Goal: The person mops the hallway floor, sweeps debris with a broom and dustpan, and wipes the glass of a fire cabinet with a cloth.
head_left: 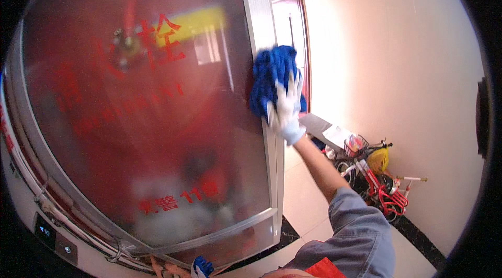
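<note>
My right hand (286, 101), in a white work glove, presses a blue cloth (274, 78) against the metal frame (259, 11) of a fire hydrant cabinet. Its fingers are spread over the cloth. The cabinet's glass door (176, 121) bears red lettering, and a red hose and a valve show dimly behind it. At the bottom edge, below the cabinet, a blue-and-white glove (202, 267) is partly in view, apparently my left hand. Its fingers are too cut off to tell what they hold.
A child's bicycle (380, 191), its basket and a yellow bag (378, 159) stand by the right wall, near a grey board (317, 127). Behind is a doorway (302, 43). Pipes (78, 227) and a lift call panel (57, 239) are at the lower left.
</note>
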